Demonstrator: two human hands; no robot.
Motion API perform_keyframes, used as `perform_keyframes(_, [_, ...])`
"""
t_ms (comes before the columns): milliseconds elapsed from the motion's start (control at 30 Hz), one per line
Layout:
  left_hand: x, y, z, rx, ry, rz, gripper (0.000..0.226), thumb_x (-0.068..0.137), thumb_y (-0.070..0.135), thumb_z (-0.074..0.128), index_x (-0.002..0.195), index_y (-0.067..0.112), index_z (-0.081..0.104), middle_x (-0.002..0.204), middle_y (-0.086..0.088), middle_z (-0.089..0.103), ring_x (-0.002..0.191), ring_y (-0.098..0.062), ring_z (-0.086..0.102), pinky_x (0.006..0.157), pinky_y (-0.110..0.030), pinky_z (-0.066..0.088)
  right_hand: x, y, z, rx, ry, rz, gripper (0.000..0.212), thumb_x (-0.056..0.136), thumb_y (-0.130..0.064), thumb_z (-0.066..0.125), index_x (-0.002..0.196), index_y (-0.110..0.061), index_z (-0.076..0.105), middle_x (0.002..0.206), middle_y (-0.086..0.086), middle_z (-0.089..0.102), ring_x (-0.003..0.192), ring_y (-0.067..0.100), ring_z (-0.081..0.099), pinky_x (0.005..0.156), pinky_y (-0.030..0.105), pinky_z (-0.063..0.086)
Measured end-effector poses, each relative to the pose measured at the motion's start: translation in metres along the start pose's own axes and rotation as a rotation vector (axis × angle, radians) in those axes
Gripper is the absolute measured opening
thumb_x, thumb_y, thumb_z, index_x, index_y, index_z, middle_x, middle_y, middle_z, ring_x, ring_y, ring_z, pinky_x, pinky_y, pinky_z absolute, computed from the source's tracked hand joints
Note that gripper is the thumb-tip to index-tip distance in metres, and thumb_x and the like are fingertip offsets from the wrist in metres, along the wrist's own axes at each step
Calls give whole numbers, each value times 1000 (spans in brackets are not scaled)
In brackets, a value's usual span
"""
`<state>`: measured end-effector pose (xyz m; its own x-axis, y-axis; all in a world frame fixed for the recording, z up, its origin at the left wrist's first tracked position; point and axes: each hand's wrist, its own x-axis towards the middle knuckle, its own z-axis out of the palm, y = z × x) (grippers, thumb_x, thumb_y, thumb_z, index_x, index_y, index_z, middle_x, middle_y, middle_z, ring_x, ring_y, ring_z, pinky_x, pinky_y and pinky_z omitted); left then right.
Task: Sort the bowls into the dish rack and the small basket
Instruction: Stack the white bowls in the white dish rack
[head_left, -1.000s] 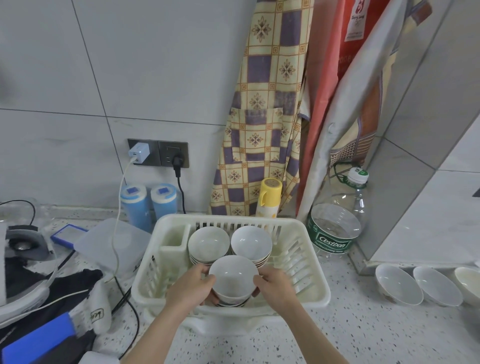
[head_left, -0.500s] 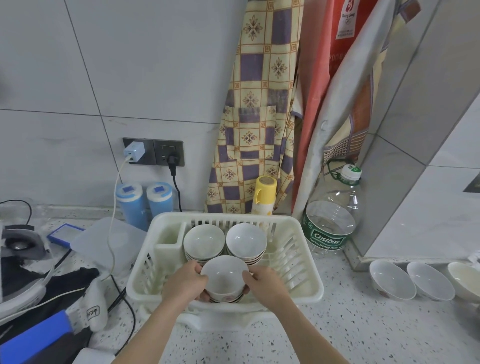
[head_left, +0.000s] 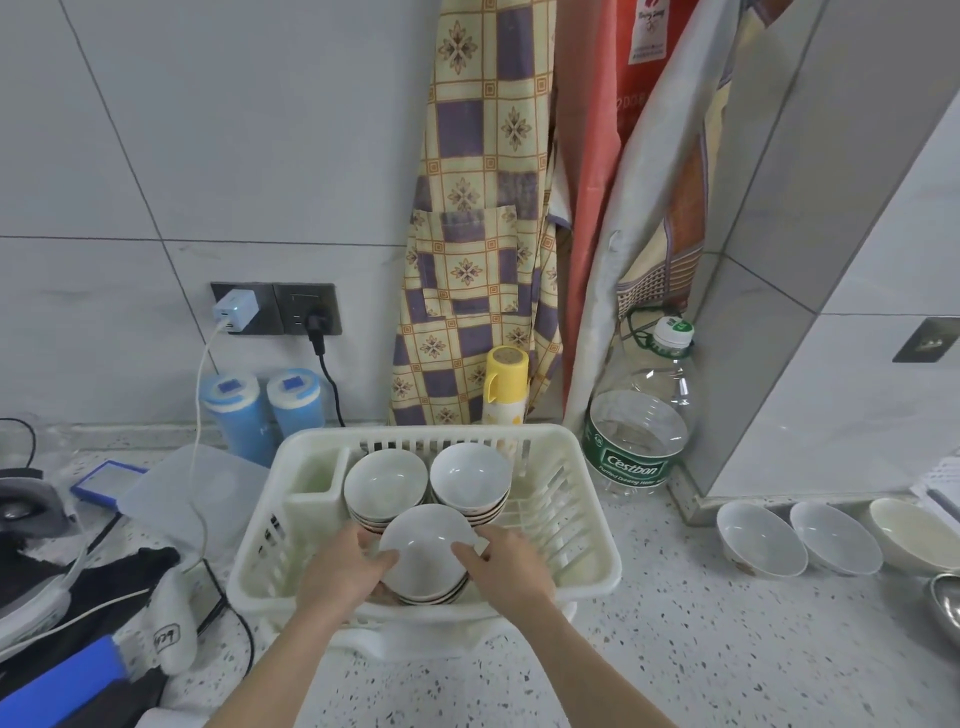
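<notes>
At the near edge of the rack (head_left: 587, 566), both hands cup one stack of bowls (head_left: 425, 558) between them: the left hand (head_left: 340, 569) wraps its left side with the thumb hooked over the rim, the right hand (head_left: 506, 564) does the same on the right side. The stack sits squarely between the hands, equally close to each, mouth up, inside the rack and just short of its front wall. Whether it rests on the rack floor cannot be told. Just beyond it, toward the rack's back wall, stand two more stacks (head_left: 387, 486) side by side, almost touching the held one. Right of the rack, well apart on the table (head_left: 701, 639), three loose bowls (head_left: 761, 540) lie in a row; the right hand is the nearer one for them. No small basket is visible.
</notes>
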<state>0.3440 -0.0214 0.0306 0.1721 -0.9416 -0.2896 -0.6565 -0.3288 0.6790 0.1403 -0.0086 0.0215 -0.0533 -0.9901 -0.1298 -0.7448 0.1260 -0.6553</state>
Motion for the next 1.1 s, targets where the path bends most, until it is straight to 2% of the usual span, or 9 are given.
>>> perform_keyframes(67, [1,-2,-2,-34,139,-14,27,89,44,63,104,22,56,90,2,71,76,-18,68,66,-35,50,-5,-2,-1,100,113,6,35,92,-51,49,111,-28,66,49,-6,50,46,4,45,44,18,34])
perform_keyframes(200, [-6,-5,-5,-413,328,-6,17,93,32,62,101,18,61,78,-6,67,64,-18,61,58,-32,44,-18,2,-22,620,189,-7,30,92,-35,54,73,-14,63,49,-6,49,47,4,42,51,20,35])
perform_keyframes(300, [-24,8,-6,-727,424,-21,6,96,20,58,92,17,62,70,-8,59,60,-17,54,57,-29,42,-29,24,-52,909,201,49,22,93,-25,59,78,-16,72,54,-2,57,52,7,49,53,19,40])
perform_keyframes(400, [-58,47,11,-872,460,9,26,92,17,54,70,29,62,50,3,58,42,-6,51,48,-22,36,-44,71,-84,1023,296,137,20,93,-19,59,83,-19,77,55,4,59,48,8,45,49,19,38])
perform_keyframes(500, [-92,101,60,-908,339,165,37,94,9,50,66,31,63,42,5,53,31,-2,39,37,-21,16,-57,131,-117,1113,467,311,19,93,-14,58,86,-10,75,52,6,56,44,9,38,44,19,31])
perform_keyframes(667, [-111,194,178,-861,-94,235,22,98,17,51,82,27,62,51,-2,56,37,-10,40,36,-17,26,-56,230,-174,1200,639,557,19,94,-16,58,90,-2,71,51,6,55,38,10,33,39,21,25])
perform_keyframes(800, [-97,248,268,-756,-400,-32,15,97,23,55,102,10,60,63,-4,64,43,-13,45,40,-22,32,-45,293,-216,1332,659,717,17,93,-17,58,101,-4,65,65,10,55,34,8,30,31,14,21])
perform_keyframes(933, [-80,271,329,-917,-464,-508,28,96,35,56,115,14,52,87,-12,65,54,-15,45,44,-22,27,-32,340,-246,1293,625,837,29,98,-29,52,113,-5,53,87,16,63,51,15,32,29,12,22])
perform_keyframes(1100, [-68,276,377,-795,-521,-584,34,96,36,59,116,8,58,92,-17,70,47,-15,56,34,-14,30,-15,374,-266,1176,536,923,28,95,-29,53,111,-6,53,81,16,71,44,14,37,32,12,22])
